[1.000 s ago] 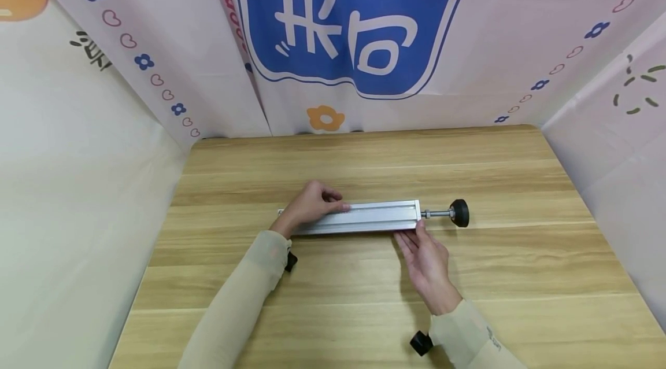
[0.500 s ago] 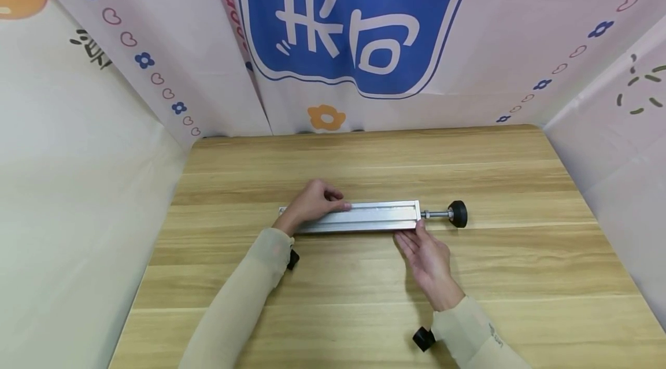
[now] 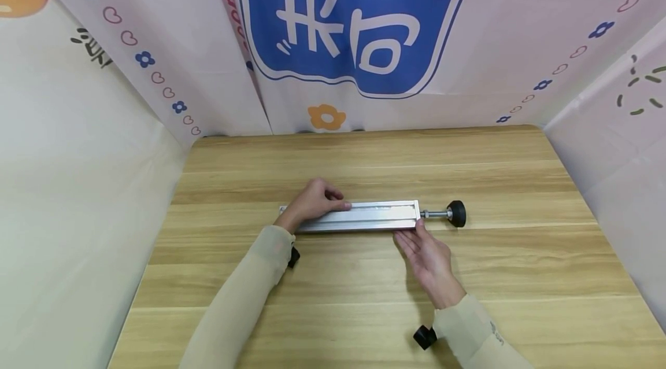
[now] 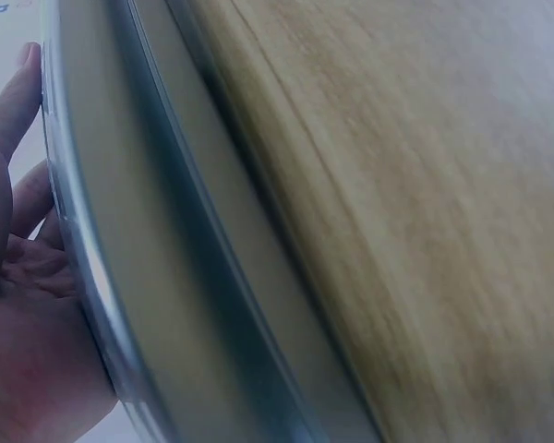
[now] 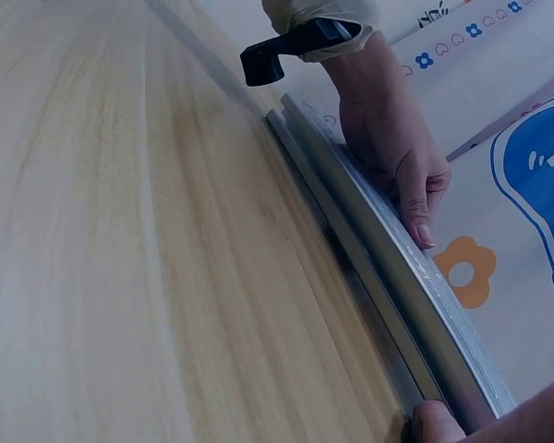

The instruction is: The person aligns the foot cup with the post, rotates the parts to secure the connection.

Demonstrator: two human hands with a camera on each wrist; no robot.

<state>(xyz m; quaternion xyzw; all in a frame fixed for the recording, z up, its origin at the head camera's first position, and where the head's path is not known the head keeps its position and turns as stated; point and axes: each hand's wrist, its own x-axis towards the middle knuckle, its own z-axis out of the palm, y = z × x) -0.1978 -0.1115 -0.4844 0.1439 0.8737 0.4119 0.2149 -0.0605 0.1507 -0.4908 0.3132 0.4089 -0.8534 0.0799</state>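
A silver aluminium extrusion profile (image 3: 374,214) lies lengthwise across the wooden table. From its right end a threaded rod (image 3: 437,214) runs out to a black round levelling foot (image 3: 457,214). My left hand (image 3: 314,202) rests on the top near the left end, thumb along the upper face and the other fingers loosely curled toward the far edge. At the right end my right hand (image 3: 429,259) pinches the near edge, thumb at the upper corner and fingers beneath. In the left wrist view, the profile's grooved side (image 4: 194,240) stands close beside the left palm (image 4: 37,369).
The wooden table (image 3: 343,294) extends around the profile on all sides. Printed white cloth (image 3: 442,103) hangs behind it, with more cloth at both sides. A small black wrist mount (image 3: 425,336) sticks out from the right sleeve, another (image 3: 293,257) from the left.
The profile and its foot have shifted very slightly in the head view. Both hands keep the same places on it.
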